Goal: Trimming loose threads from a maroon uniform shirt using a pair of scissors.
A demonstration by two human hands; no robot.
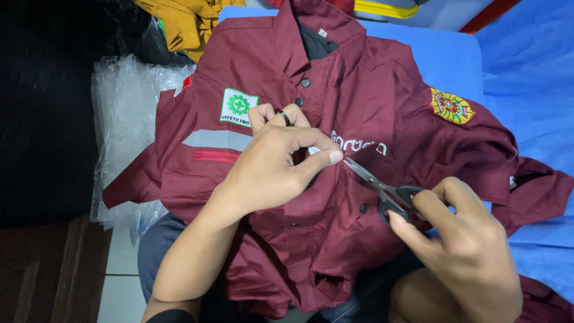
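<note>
A maroon shirt is spread front-up across the lap, its collar lying on a blue surface. The cloth at the chest is pinched by the left hand, fingers closed on a small fold just beside the white lettering; a dark ring is worn on one finger. Scissors are gripped in the right hand, fingers shut through the black loops, the blade tips brought up against the left thumb; whether the blades are parted cannot be told. The shirt is judged light, soft and limp, likely to slump and wrinkle unless held taut, so it is best taken by a tight pinch close to the working point. Crumpled clear plastic lies to the left, yellow cloth beyond.
</note>
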